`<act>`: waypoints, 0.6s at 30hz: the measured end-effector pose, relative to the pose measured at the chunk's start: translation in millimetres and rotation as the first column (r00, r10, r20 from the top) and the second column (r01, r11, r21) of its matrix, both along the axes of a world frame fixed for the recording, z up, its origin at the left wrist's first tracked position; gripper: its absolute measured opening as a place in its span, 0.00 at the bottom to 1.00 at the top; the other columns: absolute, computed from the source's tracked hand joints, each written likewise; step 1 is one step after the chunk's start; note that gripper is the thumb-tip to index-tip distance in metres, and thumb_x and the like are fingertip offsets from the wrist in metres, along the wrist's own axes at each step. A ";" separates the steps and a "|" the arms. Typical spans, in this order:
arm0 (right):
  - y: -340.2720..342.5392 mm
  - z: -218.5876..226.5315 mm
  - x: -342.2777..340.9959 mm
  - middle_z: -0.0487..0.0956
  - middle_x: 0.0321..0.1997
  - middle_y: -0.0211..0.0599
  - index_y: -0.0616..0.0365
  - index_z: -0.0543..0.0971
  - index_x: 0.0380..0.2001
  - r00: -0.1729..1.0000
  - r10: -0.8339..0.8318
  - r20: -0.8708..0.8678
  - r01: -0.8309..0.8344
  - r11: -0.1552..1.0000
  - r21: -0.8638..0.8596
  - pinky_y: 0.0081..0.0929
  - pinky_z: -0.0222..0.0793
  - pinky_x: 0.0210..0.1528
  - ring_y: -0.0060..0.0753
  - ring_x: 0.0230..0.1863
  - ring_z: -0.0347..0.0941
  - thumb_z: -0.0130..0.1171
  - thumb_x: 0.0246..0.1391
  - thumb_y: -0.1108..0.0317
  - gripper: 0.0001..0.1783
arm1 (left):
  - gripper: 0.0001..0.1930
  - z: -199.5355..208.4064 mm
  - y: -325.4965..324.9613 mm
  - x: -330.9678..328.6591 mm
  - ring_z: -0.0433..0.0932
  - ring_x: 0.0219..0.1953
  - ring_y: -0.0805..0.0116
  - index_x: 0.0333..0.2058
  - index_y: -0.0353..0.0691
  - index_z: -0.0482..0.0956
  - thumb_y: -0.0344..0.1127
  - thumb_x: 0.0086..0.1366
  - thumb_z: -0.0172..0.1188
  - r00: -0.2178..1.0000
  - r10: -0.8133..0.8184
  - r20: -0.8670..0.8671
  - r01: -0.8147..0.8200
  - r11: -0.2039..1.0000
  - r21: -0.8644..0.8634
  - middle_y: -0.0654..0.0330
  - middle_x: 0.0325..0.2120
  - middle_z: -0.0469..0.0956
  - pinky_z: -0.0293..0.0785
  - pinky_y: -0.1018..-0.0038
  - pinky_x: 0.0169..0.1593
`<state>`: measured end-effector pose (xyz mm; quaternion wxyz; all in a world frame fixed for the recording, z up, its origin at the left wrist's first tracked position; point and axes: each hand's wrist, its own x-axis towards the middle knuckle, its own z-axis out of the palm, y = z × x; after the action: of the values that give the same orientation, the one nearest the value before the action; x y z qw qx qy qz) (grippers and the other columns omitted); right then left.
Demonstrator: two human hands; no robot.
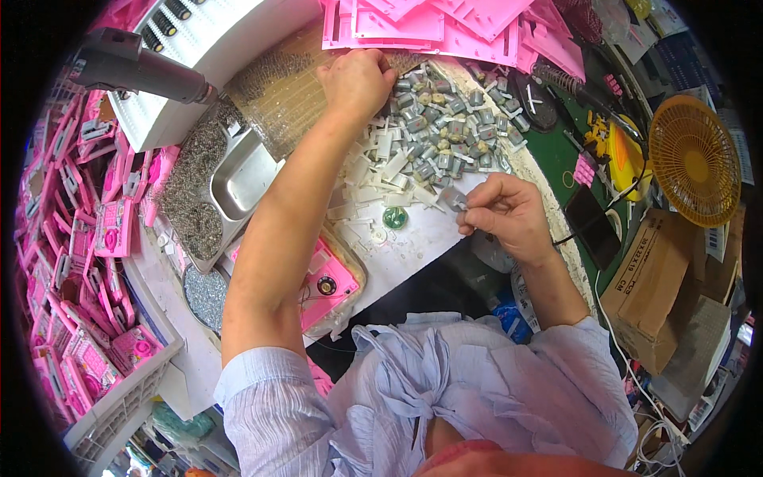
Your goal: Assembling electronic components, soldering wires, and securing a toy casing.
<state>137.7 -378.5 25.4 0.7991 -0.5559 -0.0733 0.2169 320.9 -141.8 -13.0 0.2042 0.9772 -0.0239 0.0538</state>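
My left hand [358, 83] reaches to the far side of the bench, over the edge of a brown cardboard sheet [278, 99] strewn with tiny metal pieces. Its fingers are curled, and their tips and anything in them are hidden. Nearer me, my right hand [509, 215] pinches a small grey block-shaped part [453, 197] between thumb and fingers. A heap of similar grey parts [457, 119] lies between the hands, mixed with white plastic pieces [381, 167]. Below my left forearm sits a pink plastic housing [330, 278] with a round black-rimmed part in it.
An electric screwdriver [143, 67] juts in at upper left, beside a metal tray [242, 179]. Pink panels [429, 28] are stacked at the back. A crate [119, 413] of pink assemblies stands left. On the right are a phone [592, 226], a yellow fan [695, 159] and a cardboard box [652, 286].
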 end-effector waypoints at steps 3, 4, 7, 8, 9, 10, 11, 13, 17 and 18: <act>-0.9 -1.1 2.2 0.84 0.33 0.42 0.67 0.80 0.35 0.999 0.011 -0.042 -0.010 1.000 0.025 0.24 0.79 0.41 0.30 0.36 0.83 0.67 0.58 0.79 0.04 | 0.10 2.6 -3.0 -2.5 0.84 0.43 0.59 0.35 0.52 0.88 0.47 0.60 0.68 0.999 0.034 -0.043 -0.032 0.999 0.039 0.60 0.32 0.87 0.64 0.52 0.59; 1.1 1.7 3.6 0.84 0.33 0.42 0.67 0.80 0.34 0.998 0.010 -0.060 -0.010 1.000 0.012 0.24 0.78 0.41 0.29 0.35 0.82 0.67 0.57 0.79 0.04 | 0.09 2.4 -2.0 -0.4 0.84 0.41 0.58 0.35 0.53 0.88 0.47 0.60 0.66 0.998 0.023 -0.051 -0.020 0.998 0.053 0.60 0.32 0.87 0.64 0.50 0.57; 4.7 4.0 1.7 0.83 0.33 0.40 0.66 0.81 0.34 0.999 0.004 -0.040 -0.006 0.999 -0.046 0.22 0.76 0.40 0.27 0.35 0.81 0.68 0.56 0.79 0.04 | 0.10 10.7 -13.2 -2.6 0.85 0.37 0.59 0.35 0.41 0.88 0.40 0.59 0.67 0.999 0.031 -0.016 -0.028 0.983 0.181 0.54 0.32 0.87 0.72 0.55 0.51; 7.4 5.9 1.9 0.83 0.33 0.38 0.66 0.81 0.34 1.000 0.003 -0.009 -0.003 0.997 -0.074 0.22 0.76 0.40 0.26 0.35 0.80 0.68 0.56 0.79 0.04 | 0.15 9.4 -12.3 -2.3 0.84 0.43 0.47 0.42 0.43 0.85 0.44 0.63 0.61 1.000 0.010 0.003 -0.010 0.992 0.123 0.46 0.35 0.85 0.69 0.45 0.51; 10.4 5.7 1.3 0.83 0.34 0.37 0.66 0.81 0.34 1.000 0.003 0.023 -0.001 0.995 -0.103 0.22 0.76 0.40 0.25 0.35 0.80 0.68 0.57 0.79 0.04 | 0.14 7.3 -13.1 -3.7 0.84 0.43 0.47 0.41 0.42 0.85 0.43 0.63 0.60 0.998 0.025 0.065 -0.030 0.997 0.075 0.46 0.35 0.85 0.69 0.44 0.52; 13.3 3.1 -0.2 0.82 0.34 0.33 0.65 0.82 0.34 0.994 0.006 0.105 0.022 0.965 -0.260 0.20 0.75 0.41 0.21 0.35 0.78 0.68 0.56 0.78 0.04 | 0.14 5.0 -15.4 -5.0 0.84 0.43 0.48 0.40 0.41 0.86 0.43 0.64 0.59 0.991 0.046 0.127 -0.049 0.998 0.027 0.46 0.34 0.85 0.68 0.44 0.52; 15.7 2.2 1.1 0.81 0.33 0.32 0.65 0.82 0.36 0.981 0.039 0.190 0.029 0.939 -0.342 0.20 0.74 0.40 0.20 0.35 0.77 0.68 0.56 0.78 0.05 | 0.14 3.0 -17.5 -4.6 0.84 0.43 0.48 0.38 0.40 0.86 0.42 0.64 0.58 0.979 0.066 0.192 -0.062 0.998 -0.026 0.46 0.34 0.85 0.68 0.43 0.52; 22.7 0.6 4.4 0.81 0.33 0.31 0.64 0.81 0.39 0.929 0.131 0.346 0.061 0.868 -0.493 0.19 0.74 0.40 0.18 0.34 0.76 0.69 0.55 0.78 0.09 | 0.15 -1.4 -13.4 -2.6 0.84 0.39 0.44 0.35 0.38 0.86 0.43 0.65 0.58 0.987 0.038 0.159 -0.044 0.999 0.029 0.44 0.31 0.85 0.73 0.47 0.47; 41.6 9.4 9.0 0.77 0.31 0.26 0.57 0.80 0.52 0.936 0.292 0.196 -0.089 0.736 -0.671 0.17 0.70 0.39 0.14 0.36 0.75 0.67 0.54 0.77 0.21 | 0.14 11.2 5.2 -4.2 0.84 0.34 0.42 0.33 0.34 0.84 0.41 0.63 0.62 0.977 -0.088 0.194 0.093 0.996 -0.016 0.42 0.30 0.84 0.78 0.53 0.40; 42.0 -2.7 9.0 0.78 0.31 0.29 0.54 0.79 0.57 0.886 0.358 0.294 -0.049 0.704 -0.709 0.21 0.71 0.38 0.19 0.33 0.76 0.65 0.53 0.76 0.26 | 0.12 23.6 7.7 -17.5 0.84 0.34 0.42 0.33 0.34 0.84 0.39 0.62 0.62 0.952 -0.100 0.290 0.137 0.985 -0.109 0.42 0.30 0.84 0.78 0.52 0.40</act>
<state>146.7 -336.6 22.7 0.4738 -0.8308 -0.2169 0.1956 303.4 -134.1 10.7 0.2638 0.9410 -0.1082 0.1823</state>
